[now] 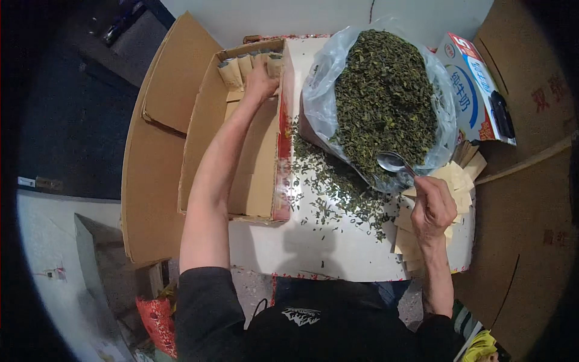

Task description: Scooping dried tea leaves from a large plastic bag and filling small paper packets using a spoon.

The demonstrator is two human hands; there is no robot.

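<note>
At the near left I see one red bag [157, 326]. Next comes one long open box [250, 181] of brown cardboard on the left of the table [256, 250]. Packets [231, 73] stand in a row at its far end, at least three by my count; the hand hides others. The left hand [261, 83] is down among them, fingers bent, tips out of sight, so I can't tell how far they are parted or whether they grip one.

Right of the box, loose leaves [344, 196] lie scattered, too many to count. Behind them sits one clear plastic bag [318, 99], heaped with dried leaves [386, 96]. One spoon [392, 161] has its bowl at the heap's near edge, and the right hand [434, 210] has its fingers closed around the handle. Flat papers [409, 240] overlap around that hand, beyond counting. One carton [461, 96] stands at the far right.
</note>
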